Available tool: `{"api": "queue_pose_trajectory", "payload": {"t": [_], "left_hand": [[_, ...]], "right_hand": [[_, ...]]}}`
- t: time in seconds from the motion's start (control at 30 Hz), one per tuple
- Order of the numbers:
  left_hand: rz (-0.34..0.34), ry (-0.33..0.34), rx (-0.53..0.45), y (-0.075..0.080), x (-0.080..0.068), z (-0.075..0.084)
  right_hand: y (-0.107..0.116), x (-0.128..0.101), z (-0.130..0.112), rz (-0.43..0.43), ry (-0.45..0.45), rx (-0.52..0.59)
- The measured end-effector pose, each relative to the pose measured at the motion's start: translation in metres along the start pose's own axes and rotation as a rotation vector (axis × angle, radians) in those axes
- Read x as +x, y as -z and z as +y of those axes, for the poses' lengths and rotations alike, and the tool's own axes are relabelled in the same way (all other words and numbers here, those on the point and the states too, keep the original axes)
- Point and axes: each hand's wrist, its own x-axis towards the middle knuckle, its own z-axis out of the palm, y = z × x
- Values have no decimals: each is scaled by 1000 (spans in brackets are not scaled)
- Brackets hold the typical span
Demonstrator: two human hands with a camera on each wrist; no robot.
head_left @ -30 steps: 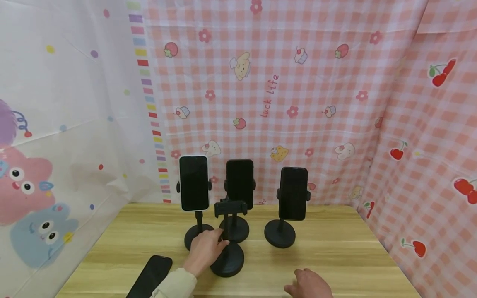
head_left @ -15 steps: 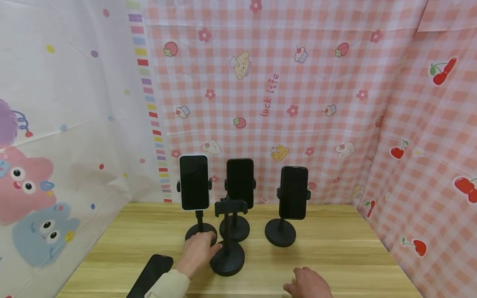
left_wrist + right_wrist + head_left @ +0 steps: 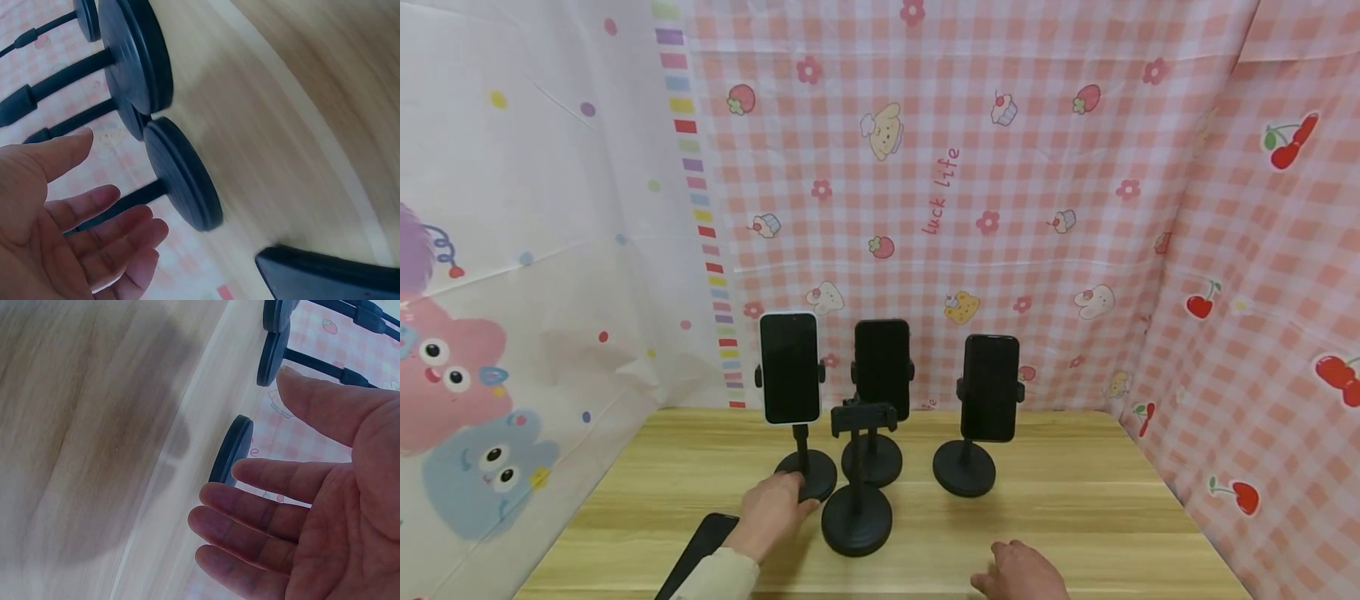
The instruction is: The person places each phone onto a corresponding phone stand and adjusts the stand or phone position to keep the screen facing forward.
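Note:
My left hand hovers in front of the left phone stand's round base, its fingers loosely bent and holding nothing in the left wrist view. To its right stands a black phone stand with a bare clamp. A black phone lies flat at the left, partly covered by my left hand and sleeve. At the front right, my right hand is above the table with nothing in it. Its fingers are extended in the right wrist view, where a stand's base shows behind them.
A white-edged phone is upright in the left stand. Behind the bare stand, another stand carries a black phone. A third phone is mounted farther right. Checked cloth hangs behind the wooden table.
My left hand has let go of the front stand's pole and drawn back to the left, toward the flat phone. The right hand stays about where it was.

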Motion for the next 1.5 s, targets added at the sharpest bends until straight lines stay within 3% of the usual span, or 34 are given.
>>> {"api": "queue_pose_trajectory", "payload": {"t": [0.2, 0.43, 0.9, 1.03, 1.3, 1.5], "left_hand": [[-40, 72, 31, 6, -6, -14], [-48, 133, 64, 8, -19, -41], [-226, 311, 58, 16, -46, -82], [-286, 329, 52, 13, -53, -88], [-331, 374, 56, 7, -60, -93], [-427, 411, 71, 10, -61, -97]], "right_hand": [[-2, 1, 1, -5, 0, -4], [-3, 3, 2, -9, 2, 4], [-4, 2, 3, 3, 27, 0], [-3, 1, 3, -7, 28, 9], [-3, 0, 1, 16, 30, -9], [-2, 0, 0, 10, 22, -8]]}}
